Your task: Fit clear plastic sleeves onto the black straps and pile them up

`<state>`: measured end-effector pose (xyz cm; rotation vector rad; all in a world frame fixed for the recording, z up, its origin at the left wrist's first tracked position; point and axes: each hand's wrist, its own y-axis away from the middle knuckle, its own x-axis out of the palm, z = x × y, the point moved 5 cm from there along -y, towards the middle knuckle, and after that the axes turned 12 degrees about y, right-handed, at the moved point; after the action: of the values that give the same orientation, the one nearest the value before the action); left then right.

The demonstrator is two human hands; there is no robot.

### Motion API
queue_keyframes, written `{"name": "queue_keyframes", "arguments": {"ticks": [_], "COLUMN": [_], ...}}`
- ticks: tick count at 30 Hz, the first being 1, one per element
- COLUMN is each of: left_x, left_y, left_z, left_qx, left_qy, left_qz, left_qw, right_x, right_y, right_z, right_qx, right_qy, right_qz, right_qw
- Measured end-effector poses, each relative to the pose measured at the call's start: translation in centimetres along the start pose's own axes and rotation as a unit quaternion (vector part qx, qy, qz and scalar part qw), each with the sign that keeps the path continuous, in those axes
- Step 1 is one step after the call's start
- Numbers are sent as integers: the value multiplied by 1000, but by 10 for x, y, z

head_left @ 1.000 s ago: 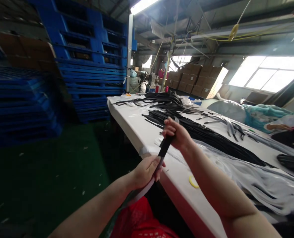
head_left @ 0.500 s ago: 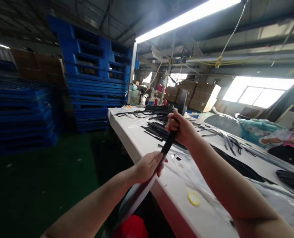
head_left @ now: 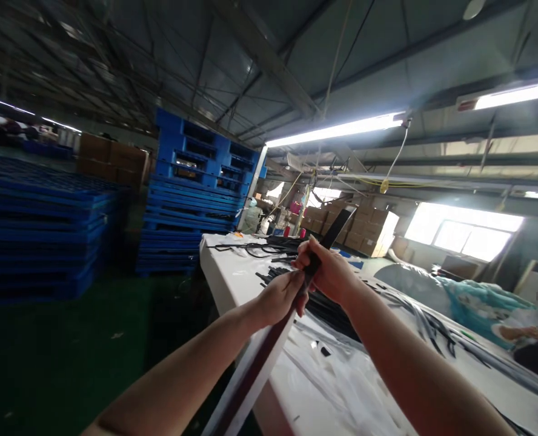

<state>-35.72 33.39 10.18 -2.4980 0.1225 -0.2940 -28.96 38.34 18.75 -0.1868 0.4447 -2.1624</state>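
A long black strip [head_left: 337,227] runs slantwise from lower left to upper right, its lower length inside a clear plastic sleeve [head_left: 251,375]. My left hand [head_left: 280,297] is closed around the strip where the sleeve ends. Just above it, my right hand [head_left: 326,272] is closed on the bare black part, whose tip sticks up past my fingers. The two hands almost touch, held above the near corner of the white table [head_left: 232,272].
A heap of black strips [head_left: 287,248] and loose clear sleeves [head_left: 342,375] lies on the table. Stacked blue pallets [head_left: 196,194] stand left and behind, over green floor [head_left: 69,351]. Cardboard boxes [head_left: 364,230] are at the back. Another person [head_left: 537,327] sits at far right.
Both hands have risen with the strip and the view has tilted upward. My left hand slid up the strip, closing the gap to my right hand.
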Motion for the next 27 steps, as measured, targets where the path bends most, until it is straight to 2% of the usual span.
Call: {"name": "queue_keyframes", "arguments": {"ticks": [4,6,8,11,13,15,17,18,20,22,27], "left_x": [11,15,18,22,26,30,33,34,35,35,36], "left_y": [0,-4,-13,-27,-32,-34,-32,-31,-31,-33,-39], "left_z": [-1,-9,-23,-47,-54,-52,-47,-44,-44,-47,-58], "left_qx": [-27,-21,0,38,50,41,20,13,8,15,37], "left_qy": [-20,-14,-1,21,35,37,37,39,45,46,58], "left_qz": [28,30,27,24,24,32,39,41,42,40,29], "left_qw": [999,999,1000,999,998,998,998,998,998,998,997], "right_x": [-29,-32,-23,0,6,-3,-18,-24,-29,-27,-13], "right_y": [-10,-11,-7,1,4,5,7,7,7,7,15], "right_z": [46,60,60,45,43,58,77,84,87,81,61], "right_qx": [-79,-109,-109,-47,-38,-111,-200,-227,-230,-208,-175], "right_qy": [7,27,57,98,128,162,211,239,292,312,281], "right_qz": [-97,-121,-118,-60,-44,-95,-165,-185,-186,-161,-114], "right_qw": [992,986,985,992,990,976,942,926,910,913,937]}}
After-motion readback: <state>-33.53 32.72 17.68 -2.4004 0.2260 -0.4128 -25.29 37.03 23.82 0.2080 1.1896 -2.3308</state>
